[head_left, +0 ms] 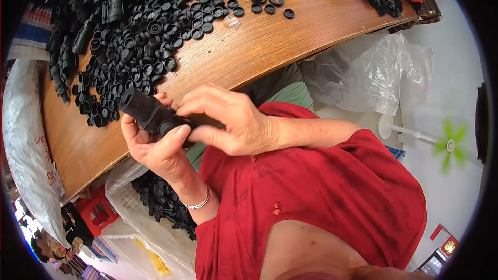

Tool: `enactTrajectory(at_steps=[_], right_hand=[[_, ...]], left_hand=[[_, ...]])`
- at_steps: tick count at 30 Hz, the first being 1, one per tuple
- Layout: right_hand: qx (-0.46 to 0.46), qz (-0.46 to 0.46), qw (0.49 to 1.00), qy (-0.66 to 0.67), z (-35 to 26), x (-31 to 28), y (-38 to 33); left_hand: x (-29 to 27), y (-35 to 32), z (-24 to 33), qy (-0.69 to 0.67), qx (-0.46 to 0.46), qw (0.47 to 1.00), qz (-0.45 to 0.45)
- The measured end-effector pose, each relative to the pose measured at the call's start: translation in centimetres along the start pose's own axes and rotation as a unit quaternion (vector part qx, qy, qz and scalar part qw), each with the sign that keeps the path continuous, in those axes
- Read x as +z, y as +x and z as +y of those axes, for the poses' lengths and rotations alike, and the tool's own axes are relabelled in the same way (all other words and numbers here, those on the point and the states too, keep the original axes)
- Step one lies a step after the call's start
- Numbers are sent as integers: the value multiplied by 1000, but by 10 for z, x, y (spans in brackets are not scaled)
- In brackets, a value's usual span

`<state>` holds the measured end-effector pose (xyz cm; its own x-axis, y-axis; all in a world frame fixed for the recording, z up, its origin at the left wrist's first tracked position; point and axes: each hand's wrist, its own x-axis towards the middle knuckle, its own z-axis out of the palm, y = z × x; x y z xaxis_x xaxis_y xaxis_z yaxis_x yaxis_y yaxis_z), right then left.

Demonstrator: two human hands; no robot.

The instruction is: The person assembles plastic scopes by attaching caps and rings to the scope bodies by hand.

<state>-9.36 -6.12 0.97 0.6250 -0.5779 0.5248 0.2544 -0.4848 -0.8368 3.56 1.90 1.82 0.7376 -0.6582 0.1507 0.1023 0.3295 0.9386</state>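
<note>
My left hand (163, 155) is wrapped round a black plastic toy scope (142, 109), a short ridged tube with a wide end and a small round knob. The scope tilts, its wide end pointing up and left over the table's edge. At its other end my right hand (233, 119) closes its thumb and fingers on the scope; what lies between those fingertips is partly hidden. Just beyond my hands, many small black round caps (140, 46) are heaped on the wooden table (249, 41). More assembled black scopes (111, 5) lie behind them at the far left.
A white plastic sack (31, 140) leans along the table's left side. Below the table sits a plastic-lined basket (122, 197) of black parts, beside a red stool (98, 212). At right are a clear plastic bag (378, 72) and a fan with green blades (450, 145).
</note>
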Motion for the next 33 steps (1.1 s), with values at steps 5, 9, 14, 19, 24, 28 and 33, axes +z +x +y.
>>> enactTrajectory(at_steps=[5, 9, 14, 19, 24, 28, 33], right_hand=[[8, -9, 1000, -28, 0, 8, -8], [17, -18, 999, -40, -2, 11, -11], [19, -6, 999, 27, 2, -2, -1], [99, -134, 983, 82, -11, -91, 32], [82, -354, 931, -16, -20, -131, 56], [149, -284, 944, -76, -18, -140, 76], [40, 64, 917, -392, 92, -237, 139]], left_hand=[[-4, 7, -8, -116, -45, 990, -65], [-4, 12, -14, -216, -88, 969, -80], [0, 12, -26, -258, -91, 958, -85], [6, 19, -12, -213, -54, 961, -167], [40, 6, 1, -157, -312, 881, -319], [60, -11, -19, -112, -396, 861, -298], [40, 3, -22, -64, -215, 954, -199]])
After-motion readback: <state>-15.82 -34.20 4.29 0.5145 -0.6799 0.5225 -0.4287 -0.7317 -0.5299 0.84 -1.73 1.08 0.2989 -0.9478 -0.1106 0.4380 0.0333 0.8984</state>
